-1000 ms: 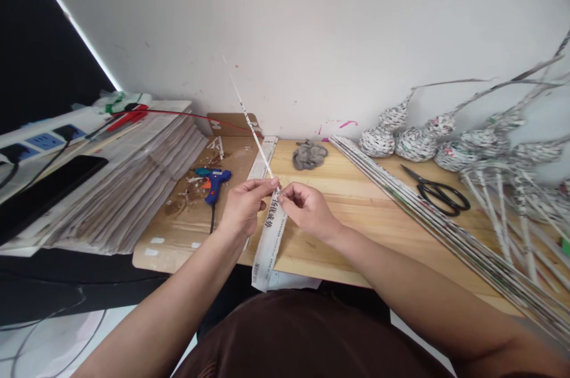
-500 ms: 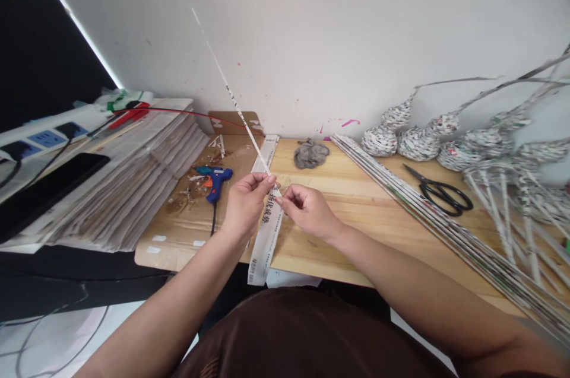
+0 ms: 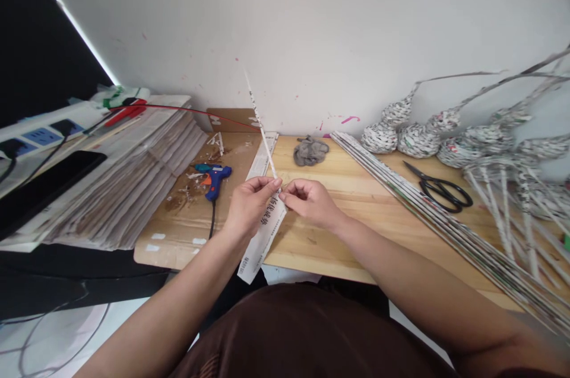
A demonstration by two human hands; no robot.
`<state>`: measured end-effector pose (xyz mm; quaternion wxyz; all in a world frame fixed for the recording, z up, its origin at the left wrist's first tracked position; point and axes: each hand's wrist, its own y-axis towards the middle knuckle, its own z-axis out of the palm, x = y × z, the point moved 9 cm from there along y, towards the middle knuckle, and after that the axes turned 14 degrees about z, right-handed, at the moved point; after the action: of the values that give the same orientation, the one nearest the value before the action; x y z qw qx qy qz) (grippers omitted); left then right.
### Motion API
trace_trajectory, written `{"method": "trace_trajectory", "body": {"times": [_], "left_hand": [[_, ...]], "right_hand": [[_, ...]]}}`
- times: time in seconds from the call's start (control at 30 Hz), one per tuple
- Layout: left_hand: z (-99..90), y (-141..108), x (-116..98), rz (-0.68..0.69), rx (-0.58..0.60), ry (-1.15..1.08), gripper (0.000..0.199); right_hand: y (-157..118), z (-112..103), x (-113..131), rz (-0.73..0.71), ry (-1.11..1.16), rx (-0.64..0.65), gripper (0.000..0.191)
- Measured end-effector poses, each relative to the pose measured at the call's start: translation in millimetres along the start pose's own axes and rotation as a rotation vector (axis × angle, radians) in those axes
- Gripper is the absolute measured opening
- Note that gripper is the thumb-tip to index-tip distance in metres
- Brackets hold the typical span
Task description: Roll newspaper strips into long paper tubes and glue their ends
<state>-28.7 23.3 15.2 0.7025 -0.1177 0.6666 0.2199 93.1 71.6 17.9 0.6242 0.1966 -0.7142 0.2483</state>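
A newspaper strip (image 3: 260, 241) hangs below my hands toward the table's front edge, its printed side up. Above them it runs on as a thin rolled paper tube (image 3: 266, 143), tilted up toward the wall. My left hand (image 3: 252, 203) is closed, thumb and fingers pinching the tube where it meets the flat strip. Close beside it, my right hand (image 3: 309, 203) pinches the strip's edge at the same spot. Another flat paper strip (image 3: 262, 155) lies on the table behind the tube.
On cardboard (image 3: 178, 241) at left lies a blue glue gun (image 3: 217, 181), beside a newspaper stack (image 3: 155, 158) and a phone (image 3: 53, 188). A grey cloth (image 3: 310, 151) lies ahead. Rolled paper rods (image 3: 414, 206), black scissors (image 3: 440, 188) and woven paper gourds (image 3: 418, 140) occupy the right.
The rolled tube has swung more upright, and its far end has moved right and lower. The hanging strip's lower end has shifted left. Both hands still pinch the paper.
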Motion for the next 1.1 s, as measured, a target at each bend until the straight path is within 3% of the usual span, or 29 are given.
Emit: {"method": "trace_trajectory", "body": {"times": [0.17, 0.53, 0.67, 0.83, 1.03, 1.1], "left_hand": [[7.6, -5, -4, 0.080, 0.140, 0.149, 0.024], [23.6, -16, -13, 0.093, 0.334, 0.248, 0.017], [22.3, -18, -6, 0.043, 0.367, 0.150, 0.019], [21.0, -23, 3, -0.024, 0.390, 0.064, 0.037], [22.4, -31, 8, -0.129, 0.456, 0.120, 0.052], [20.9, -33, 12, -0.177, 0.452, 0.127, 0.046]], "right_hand": [[4, -11, 9, -0.019, 0.107, 0.011, 0.026], [-6, -12, 20, -0.109, -0.127, -0.052, 0.029], [-1, -6, 16, -0.025, -0.067, 0.119, 0.025], [0, 4, 4, 0.123, -0.014, 0.413, 0.027], [-2, 9, 2, 0.111, -0.056, 0.440, 0.024], [-2, 11, 2, 0.094, -0.059, 0.440, 0.024]]}}
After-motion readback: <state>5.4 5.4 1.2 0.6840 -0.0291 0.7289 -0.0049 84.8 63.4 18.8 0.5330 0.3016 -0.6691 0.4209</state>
